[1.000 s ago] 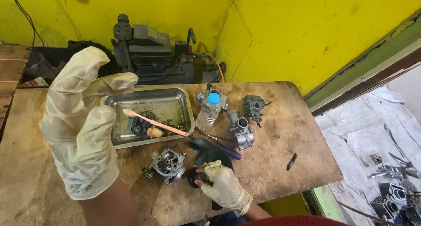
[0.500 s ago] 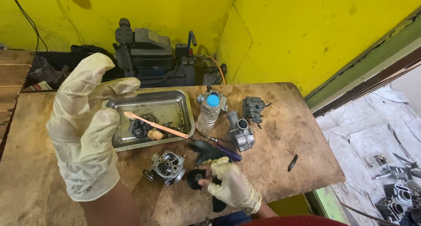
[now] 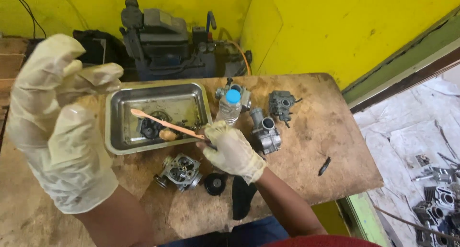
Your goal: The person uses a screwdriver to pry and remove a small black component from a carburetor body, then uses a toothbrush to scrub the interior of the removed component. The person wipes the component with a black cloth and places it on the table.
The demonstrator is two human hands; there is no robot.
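Observation:
My left hand (image 3: 60, 125), in a pale latex glove, is raised close to the camera with fingers spread and nothing in it. My right hand (image 3: 232, 151), gloved too, rests on the wooden table (image 3: 335, 146) at the end of an orange-handled brush (image 3: 163, 124) that lies across the metal tray (image 3: 115, 141); its fingers touch the handle's end. A grey carburetor body (image 3: 181, 171) and a round black cap (image 3: 215, 183) lie just left of that hand. Dark small parts sit in the tray.
A clear bottle with a blue cap (image 3: 230, 107) stands beside the tray. Two more carburetors (image 3: 265, 131) (image 3: 282, 104) lie to the right, and a dark small piece (image 3: 324, 166) near the table edge. A compressor-like machine (image 3: 165, 41) stands behind. Engine parts litter the floor at right (image 3: 438, 199).
My right hand has moved up from the black cap near the table's front edge to the end of the brush handle. My left hand stays raised.

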